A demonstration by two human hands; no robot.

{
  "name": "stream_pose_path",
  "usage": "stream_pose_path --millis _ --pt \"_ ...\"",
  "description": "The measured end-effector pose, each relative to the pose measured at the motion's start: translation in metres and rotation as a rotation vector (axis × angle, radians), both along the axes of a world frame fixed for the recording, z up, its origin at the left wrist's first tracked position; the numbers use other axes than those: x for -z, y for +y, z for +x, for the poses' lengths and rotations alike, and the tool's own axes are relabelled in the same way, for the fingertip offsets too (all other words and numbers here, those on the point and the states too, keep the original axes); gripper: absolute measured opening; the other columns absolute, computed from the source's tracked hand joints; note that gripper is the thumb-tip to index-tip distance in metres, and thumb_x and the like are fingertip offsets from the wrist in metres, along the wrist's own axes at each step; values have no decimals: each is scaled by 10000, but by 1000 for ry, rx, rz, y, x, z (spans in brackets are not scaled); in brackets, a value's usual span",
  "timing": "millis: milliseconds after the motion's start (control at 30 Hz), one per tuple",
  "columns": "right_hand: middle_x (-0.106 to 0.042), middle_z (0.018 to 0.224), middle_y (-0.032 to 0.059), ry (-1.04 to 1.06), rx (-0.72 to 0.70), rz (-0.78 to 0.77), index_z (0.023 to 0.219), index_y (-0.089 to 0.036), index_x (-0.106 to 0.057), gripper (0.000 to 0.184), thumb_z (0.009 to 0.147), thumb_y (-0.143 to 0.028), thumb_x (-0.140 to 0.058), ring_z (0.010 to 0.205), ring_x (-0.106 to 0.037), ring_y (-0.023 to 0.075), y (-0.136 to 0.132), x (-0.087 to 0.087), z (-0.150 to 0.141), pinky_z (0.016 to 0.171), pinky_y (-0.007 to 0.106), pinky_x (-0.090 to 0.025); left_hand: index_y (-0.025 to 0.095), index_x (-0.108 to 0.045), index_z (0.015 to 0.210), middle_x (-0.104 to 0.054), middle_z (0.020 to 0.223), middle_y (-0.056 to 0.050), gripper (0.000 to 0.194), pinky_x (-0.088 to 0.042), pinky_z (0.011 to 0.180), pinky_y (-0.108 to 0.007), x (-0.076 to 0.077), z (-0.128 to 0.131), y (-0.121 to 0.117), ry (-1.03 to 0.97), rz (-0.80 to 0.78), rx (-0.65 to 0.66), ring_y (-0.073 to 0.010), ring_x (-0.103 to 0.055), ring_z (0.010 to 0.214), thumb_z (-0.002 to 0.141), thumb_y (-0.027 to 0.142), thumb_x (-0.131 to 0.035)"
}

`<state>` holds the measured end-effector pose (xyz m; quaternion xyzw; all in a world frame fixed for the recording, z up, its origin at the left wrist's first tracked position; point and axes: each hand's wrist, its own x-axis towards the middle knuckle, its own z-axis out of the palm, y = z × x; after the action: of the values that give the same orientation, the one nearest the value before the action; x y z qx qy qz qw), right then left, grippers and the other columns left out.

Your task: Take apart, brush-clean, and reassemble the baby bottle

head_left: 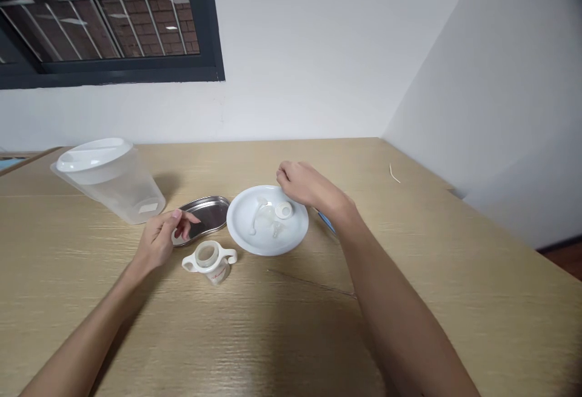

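1. Plate (240,236): in the head view it rests on the counter (227,348) between the two hands, just below the right one. It is white, smooth and round, with a raised rim; that rim probably serves to keep the small parts together.
2. Inside it lie a white ring (284,210), near the right hand, and a slim curved white piece (253,224). A clear, glossy piece (276,229) lies between them, its outline hard to make out.
3. The right hand (297,182) is at the plate's far edge, fingers curled under and wrist bent; whether they pinch anything, I cannot tell.
4. The left hand (159,236) is loosely half-spread, with nothing visible in its fingers, over the near end of the tray (207,215): shiny, kidney-shaped metal, its low wall apparently meant to contain things.
5. The cup (217,273) stands just beside the left hand, toward the wearer: white, red-lettered, two looped handles, probably for a two-handed grip.
6. Beyond the left hand stands the jug (118,185), cloudy translucent plastic under a white lid. A thin, wire-like strand (311,282) lies nearer the wearer than the plate.
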<state>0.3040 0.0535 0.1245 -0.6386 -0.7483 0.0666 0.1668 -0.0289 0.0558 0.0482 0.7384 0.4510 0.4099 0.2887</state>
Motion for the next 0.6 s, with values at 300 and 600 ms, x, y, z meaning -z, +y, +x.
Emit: stream_pose_path --millis 300,600 --pt "-530 648 27 46 22 19 664 -205 -412 261 925 -215 -406 562 -365 130 -1 -1 0 549 297 -230 201 -491 567 -503 553 21 487 -366 586 -268 -3 3 -1 59 106 -121 -124 -480 552 1005 406 -423" --pt "-431 609 -11 144 54 218 631 -210 -349 239 844 -219 -458 580 -322 116 -3 -6 -5 557 289 -218 190 -538 550 -513 537 26 501 -346 553 -259 -4 3 -3 151 162 -146 -107 -466 515 999 392 -445"
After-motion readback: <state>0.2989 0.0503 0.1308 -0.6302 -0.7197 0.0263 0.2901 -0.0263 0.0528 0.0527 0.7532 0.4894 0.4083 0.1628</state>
